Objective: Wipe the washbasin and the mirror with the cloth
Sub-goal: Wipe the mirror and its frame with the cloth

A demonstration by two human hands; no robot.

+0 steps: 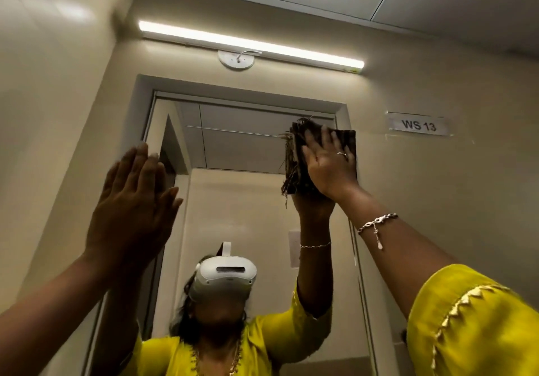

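— Whereabouts of the cloth (pixel 296 156)?
— High up on the mirror (pixel 233 148), at its right edge, lapping over the grey frame (pixel 233 89) towards the beige wall (pixel 437 186). Dark, folded, with frayed threads down its left side.

— Held how?
— Pressed flat under the right hand (pixel 329 165). Palm on the fabric, fingers straight and spread, no pinching. A ring (pixel 341 154) on one finger, a silver bracelet (pixel 376 225) at the wrist, a yellow sleeve (pixel 466 317) lower down the arm.

— And the left hand (pixel 131 200)?
— Raised at the mirror's left edge, with nothing in it. Fingers straight and close together, thumb alongside. Possibly touching the frame there, but too blurred to tell.

— In the glass?
— Reflections only: two raised arms, a yellow top, a white headset (pixel 224 276), and a mirrored hand right behind the cloth.

— Around the mirror?
— Above it, a lit strip light (pixel 250 44), with a small round white fitting (pixel 236 60) just beneath. On the wall to the right of the cloth, near it but apart, a label reading "WS 13" (pixel 418 125).
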